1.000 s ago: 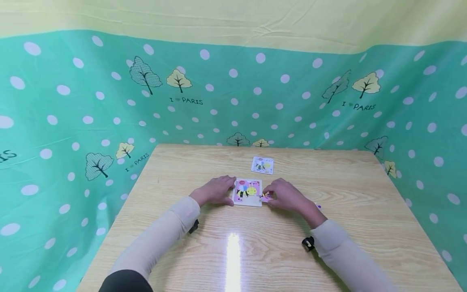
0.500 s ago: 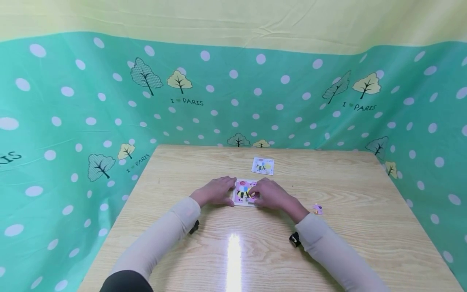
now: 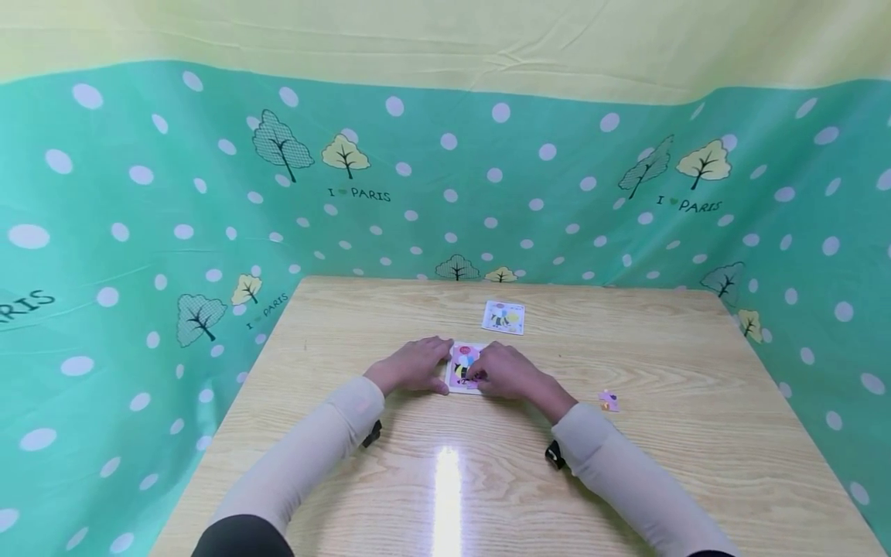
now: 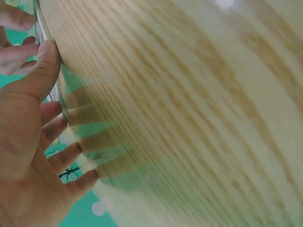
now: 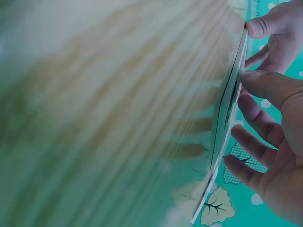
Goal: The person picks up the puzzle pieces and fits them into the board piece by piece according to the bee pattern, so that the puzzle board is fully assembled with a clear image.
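A small square jigsaw puzzle board (image 3: 465,391) with a bee picture lies on the table in the head view. My left hand (image 3: 416,363) rests at its left side, thumb at the near corner and forefinger at the far one. In the left wrist view, the fingers of the left hand (image 4: 33,137) look spread and nearly straight. Over the board's right half, my right hand (image 3: 513,371) pinches a puzzle piece (image 3: 480,376), which the fingers mostly hide. The right wrist view shows the right hand's thumb (image 5: 265,82) and forefinger at the board's surface.
A loose pink puzzle piece (image 3: 609,401) lies on the table to the right. Behind the board lies a square bee picture card (image 3: 503,317). A green dotted curtain (image 3: 445,170) hangs beyond the wooden table (image 3: 348,503).
My right hand has moved left from the board's right edge onto the picture, carrying the puzzle piece. The loose piece at right has come into fuller view. My left hand has stayed in place.
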Demonstrator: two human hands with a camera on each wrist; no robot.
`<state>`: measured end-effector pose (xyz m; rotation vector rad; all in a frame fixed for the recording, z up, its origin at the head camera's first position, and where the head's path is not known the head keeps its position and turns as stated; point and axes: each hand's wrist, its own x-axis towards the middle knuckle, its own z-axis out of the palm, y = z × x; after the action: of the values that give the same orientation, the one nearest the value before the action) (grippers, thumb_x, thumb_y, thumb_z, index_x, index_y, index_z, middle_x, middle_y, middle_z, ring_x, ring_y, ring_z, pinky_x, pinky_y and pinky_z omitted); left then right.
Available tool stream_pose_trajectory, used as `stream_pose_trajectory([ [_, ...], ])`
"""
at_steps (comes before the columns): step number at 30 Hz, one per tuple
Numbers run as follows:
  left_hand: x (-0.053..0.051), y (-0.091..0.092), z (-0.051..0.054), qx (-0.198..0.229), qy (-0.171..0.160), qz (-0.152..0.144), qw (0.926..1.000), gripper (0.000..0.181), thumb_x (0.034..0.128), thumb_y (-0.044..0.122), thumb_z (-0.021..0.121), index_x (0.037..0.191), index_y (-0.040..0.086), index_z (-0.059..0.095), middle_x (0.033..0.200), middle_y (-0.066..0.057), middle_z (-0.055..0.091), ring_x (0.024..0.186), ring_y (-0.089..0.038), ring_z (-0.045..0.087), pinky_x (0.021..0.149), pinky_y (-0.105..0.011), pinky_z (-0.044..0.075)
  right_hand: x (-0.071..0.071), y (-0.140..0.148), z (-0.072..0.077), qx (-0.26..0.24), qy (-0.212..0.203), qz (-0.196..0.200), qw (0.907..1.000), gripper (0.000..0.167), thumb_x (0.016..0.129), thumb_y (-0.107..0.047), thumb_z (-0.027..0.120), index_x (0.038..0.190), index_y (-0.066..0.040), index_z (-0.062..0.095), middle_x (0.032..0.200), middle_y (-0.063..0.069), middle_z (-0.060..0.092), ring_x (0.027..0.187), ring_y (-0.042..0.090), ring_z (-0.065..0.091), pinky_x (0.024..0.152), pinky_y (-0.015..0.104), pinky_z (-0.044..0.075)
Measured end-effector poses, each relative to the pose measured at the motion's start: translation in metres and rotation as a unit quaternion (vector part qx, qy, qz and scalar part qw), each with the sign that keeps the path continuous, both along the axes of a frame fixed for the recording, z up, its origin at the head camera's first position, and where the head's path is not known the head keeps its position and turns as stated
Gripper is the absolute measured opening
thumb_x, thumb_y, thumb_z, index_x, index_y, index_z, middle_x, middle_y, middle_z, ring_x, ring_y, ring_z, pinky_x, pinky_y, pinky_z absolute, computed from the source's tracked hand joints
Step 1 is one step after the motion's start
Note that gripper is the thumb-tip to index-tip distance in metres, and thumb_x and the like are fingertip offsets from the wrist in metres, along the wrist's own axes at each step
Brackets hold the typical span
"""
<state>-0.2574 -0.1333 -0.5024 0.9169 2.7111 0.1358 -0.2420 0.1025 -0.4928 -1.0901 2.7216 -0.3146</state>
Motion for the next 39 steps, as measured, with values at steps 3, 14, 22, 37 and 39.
stream_pose_trajectory([
  [3,-0.0009,0.0002,-0.0005,-0.003,0.003,-0.003,1.0000,0.090,0.0863,0.064,0.068,0.152,0.008,0.043,0.161,-0.012,0.042,0.151,-0.031,0.037,0.126,-0.048,0.032,-0.0001,-0.0019,-0.0006,0.000,0.001,0.001,1.0000,0.022,0.091,-0.020,0.074,0.112,-0.025,0.080,0.099,-0.005,0.074,0.095,0.013,0.060,0.095,0.036,0.052],
  [14,0.0012,0.0013,0.0031,0.003,-0.005,0.003,1.0000,0.085,0.0868,0.060,0.071,0.150,0.008,0.047,0.161,-0.012,0.041,0.151,-0.031,0.037,0.126,-0.048,0.032,0.0017,-0.0056,-0.0019,0.000,0.009,-0.013,0.9999,0.023,0.092,-0.021,0.075,0.114,-0.025,0.079,0.099,-0.004,0.072,0.094,0.014,0.058,0.087,0.034,0.052],
  [22,0.0018,0.0012,0.0026,0.005,-0.003,0.004,1.0000,0.092,0.0870,0.060,0.071,0.154,0.006,0.040,0.158,-0.011,0.046,0.151,-0.031,0.037,0.127,-0.048,0.031,0.0050,-0.0063,-0.0003,0.018,0.034,-0.017,0.9991,0.025,0.091,-0.023,0.075,0.116,-0.025,0.078,0.102,-0.002,0.075,0.097,0.018,0.061,0.084,0.036,0.053],
  [37,0.0018,0.0014,0.0035,0.001,0.003,0.000,1.0000,0.093,0.0858,0.061,0.071,0.153,0.005,0.041,0.160,-0.013,0.044,0.151,-0.032,0.037,0.126,-0.047,0.032,0.0072,-0.0077,0.0019,0.041,0.046,-0.009,0.9980,0.019,0.093,-0.025,0.072,0.110,-0.023,0.080,0.100,0.001,0.072,0.093,0.019,0.060,0.083,0.037,0.054],
  [39,0.0024,0.0018,0.0026,0.006,0.002,0.001,1.0000,0.089,0.0850,0.060,0.073,0.151,0.006,0.045,0.160,-0.014,0.043,0.150,-0.032,0.038,0.126,-0.048,0.032,0.0081,-0.0059,0.0018,0.037,0.046,0.001,0.9982,0.020,0.094,-0.025,0.071,0.112,-0.022,0.080,0.101,0.002,0.072,0.093,0.020,0.060,0.083,0.038,0.054],
])
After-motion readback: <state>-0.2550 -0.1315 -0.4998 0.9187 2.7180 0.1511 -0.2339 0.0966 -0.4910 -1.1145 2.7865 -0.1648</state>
